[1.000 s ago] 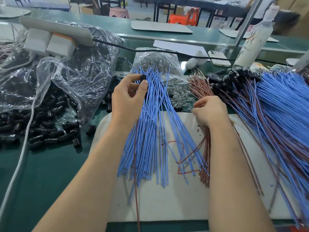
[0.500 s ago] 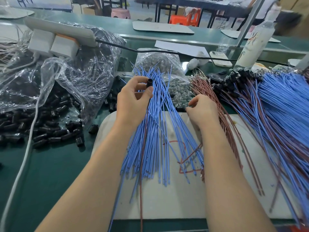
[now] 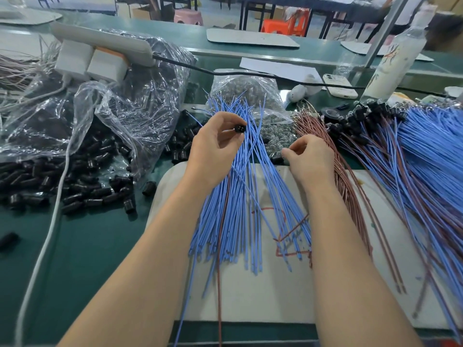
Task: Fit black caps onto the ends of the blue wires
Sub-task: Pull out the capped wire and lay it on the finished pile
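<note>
**Left grip pinches one black cap over the blue wires**

Left grip holds a black cap between thumb and forefinger, its open end turned toward the camera and the other fingers curled loosely beneath. The cap sits just above the far ends of the blue wires, which fan out on a white mat between the two forearms.

Right grip has its fingers curled, thumb and forefinger tips close together at the right edge of the fan. Whether they hold a wire cannot be told. Under this wrist lies a bundle of brown wires.

Loose black caps spill from a clear plastic bag onto the green table to the left. Well to the right lies a heap of capped wires.
</note>
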Available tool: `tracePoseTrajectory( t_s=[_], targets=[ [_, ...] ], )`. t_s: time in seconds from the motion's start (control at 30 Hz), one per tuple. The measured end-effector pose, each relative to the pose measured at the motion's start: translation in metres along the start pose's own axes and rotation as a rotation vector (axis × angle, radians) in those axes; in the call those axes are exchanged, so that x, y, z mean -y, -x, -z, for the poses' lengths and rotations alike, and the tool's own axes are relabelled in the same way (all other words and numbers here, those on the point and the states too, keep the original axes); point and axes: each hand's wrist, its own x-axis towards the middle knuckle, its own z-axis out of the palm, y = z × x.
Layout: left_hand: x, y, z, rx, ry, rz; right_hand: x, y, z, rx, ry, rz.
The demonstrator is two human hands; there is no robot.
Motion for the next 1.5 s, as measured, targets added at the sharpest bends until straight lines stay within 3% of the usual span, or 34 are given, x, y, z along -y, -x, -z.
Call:
tracePoseTrajectory(
  t_s=[0.13, 0.23, 0.33, 0.63, 0.87, 1.13, 1.3, 1.5],
  targets=[
    [0.003, -0.001, 0.001, -0.004, -0.016, 0.011, 0.014, 0.008, 0.007, -0.088, -0.301, 0.104],
    [0.004, -0.003, 0.001, -0.014, -0.044, -0.005, 0.036, 0.017, 0.008, 0.010, -0.581, 0.163],
    [0.005, -0.003, -0.001, -0.043, -0.056, -0.007, 0.051, 0.025, 0.003, 0.073, -0.668, 0.224],
    [0.008, 0.001, -0.004, -0.081, -0.233, -0.099, 0.057, 0.033, -0.011, 0.066, -0.473, 0.288],
    [0.010, 0.004, -0.010, -0.195, -0.518, -0.182, 0.060, 0.036, -0.014, -0.113, -0.374, 0.361],
    [0.005, 0.005, -0.011, -0.189, -0.463, -0.159, 0.064, 0.040, -0.013, -0.114, -0.330, 0.400],
    [0.004, 0.004, -0.005, -0.244, -0.477, -0.147, 0.062, 0.038, -0.003, 0.060, -0.329, 0.388],
    [0.007, 0.001, -0.001, -0.224, -0.359, -0.116, 0.054, 0.031, 0.018, 0.123, -0.553, 0.341]
  ],
)
